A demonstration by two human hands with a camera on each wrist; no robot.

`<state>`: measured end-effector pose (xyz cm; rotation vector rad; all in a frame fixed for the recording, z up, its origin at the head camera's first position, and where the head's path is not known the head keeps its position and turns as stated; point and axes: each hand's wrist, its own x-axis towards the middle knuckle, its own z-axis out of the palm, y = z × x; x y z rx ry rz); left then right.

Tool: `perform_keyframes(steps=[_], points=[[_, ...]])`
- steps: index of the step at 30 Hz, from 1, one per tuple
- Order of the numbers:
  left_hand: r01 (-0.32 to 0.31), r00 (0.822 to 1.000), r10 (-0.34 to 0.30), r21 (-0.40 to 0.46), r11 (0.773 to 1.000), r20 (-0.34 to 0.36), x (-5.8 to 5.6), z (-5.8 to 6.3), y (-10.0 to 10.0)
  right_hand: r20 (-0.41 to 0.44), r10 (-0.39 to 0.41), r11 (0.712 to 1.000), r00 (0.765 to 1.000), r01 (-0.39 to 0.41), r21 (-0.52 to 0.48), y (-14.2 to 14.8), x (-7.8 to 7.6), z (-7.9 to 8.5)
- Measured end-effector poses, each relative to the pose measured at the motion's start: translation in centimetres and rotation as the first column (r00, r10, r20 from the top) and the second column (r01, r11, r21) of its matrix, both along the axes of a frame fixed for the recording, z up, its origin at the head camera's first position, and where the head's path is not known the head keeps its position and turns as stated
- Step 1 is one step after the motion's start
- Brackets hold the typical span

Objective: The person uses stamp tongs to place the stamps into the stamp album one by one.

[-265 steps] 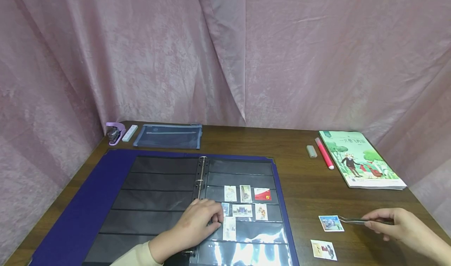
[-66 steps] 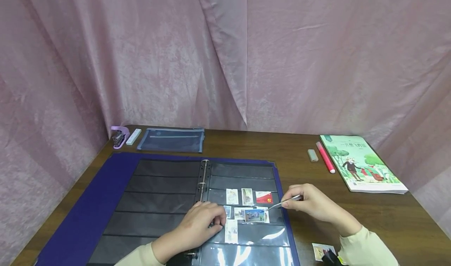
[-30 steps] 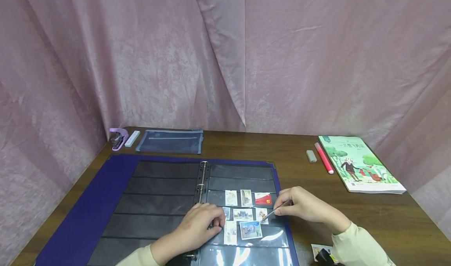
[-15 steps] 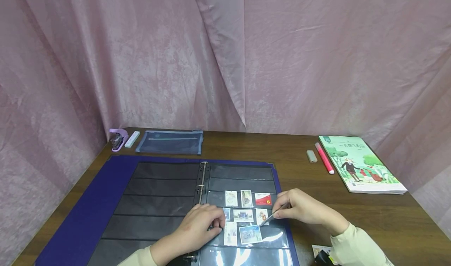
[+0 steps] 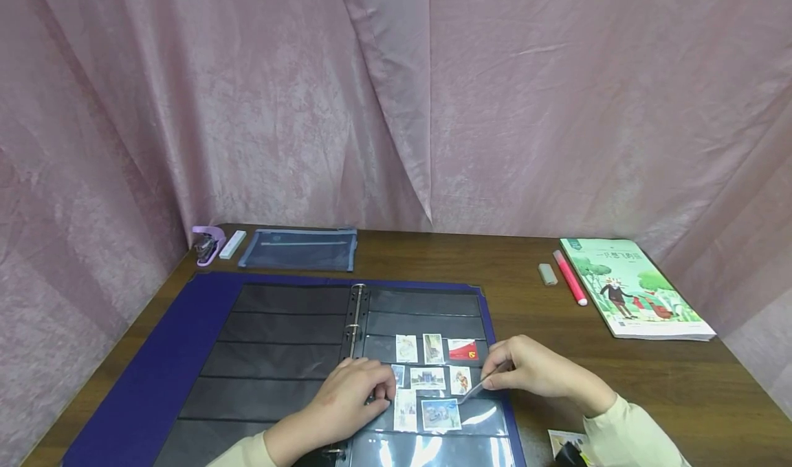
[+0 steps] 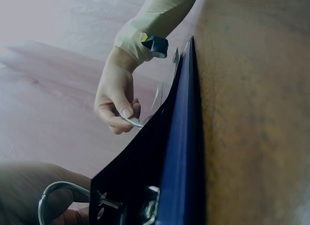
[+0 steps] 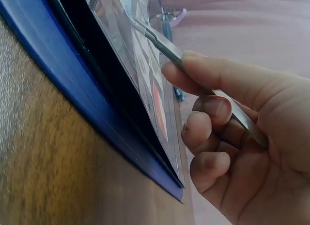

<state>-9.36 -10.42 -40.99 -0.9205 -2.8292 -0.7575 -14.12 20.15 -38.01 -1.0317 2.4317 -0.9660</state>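
My right hand [image 5: 526, 367] pinches metal tweezers [image 7: 167, 48] between thumb and fingers. Their tips meet the upper right corner of a blue picture stamp [image 5: 441, 415] in the fourth strip of the album's right page. Whether the stamp's lower edge is inside the clear strip is hard to tell. Loosely bent, my left hand [image 5: 353, 398] rests on the album [image 5: 155, 336] by the ring spine and holds nothing visible. A tall pale stamp [image 5: 405, 410] sits just left of the blue one. Several others, including a red one [image 5: 462, 349], fill the two strips above.
Another stamp [image 5: 559, 441] lies on the table, partly hidden by the right sleeve and a black wrist device [image 5: 569, 455]. Behind are a book [image 5: 631, 288], a pink marker [image 5: 570, 278], an eraser [image 5: 547, 274], a zip pouch [image 5: 298, 250] and a purple stapler [image 5: 208, 245].
With the tweezers, my right hand carried the blue stamp from the table to the album, then lowered it beside the tall stamp, where it now lies straighter. My left hand stayed put.
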Motion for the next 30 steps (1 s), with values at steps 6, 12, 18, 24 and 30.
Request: perform_keyframes(steps=[6, 12, 18, 24, 30], points=[[-0.006, 1.0, 0.006, 0.007, 1.0, 0.011, 0.5, -0.1, 0.4, 0.017, -0.027, 1.0, 0.999, 0.027, -0.001, 0.9, 0.3, 0.1], [-0.016, 1.0, 0.016, -0.018, 1.0, 0.012, 0.8, -0.2, 0.5, 0.028, -0.08, 0.997, 0.996, 0.08, -0.009, 1.7, 0.6, 0.0], [-0.011, 1.0, 0.012, -0.044, 0.999, 0.012, 0.7, 0.3, 0.3, 0.036, -0.135, 0.99, 0.99, 0.137, -0.04, 2.9, 1.1, 0.2], [-0.003, 1.0, 0.004, -0.083, 0.997, 0.023, 0.6, 0.8, 0.1, 0.011, -0.184, 0.982, 0.983, 0.184, -0.03, 4.4, 1.9, 0.5], [0.019, 1.0, -0.018, -0.096, 0.995, 0.002, 1.0, 1.2, 0.2, -0.003, -0.211, 0.977, 0.978, 0.211, -0.015, 6.1, 3.0, 1.3]])
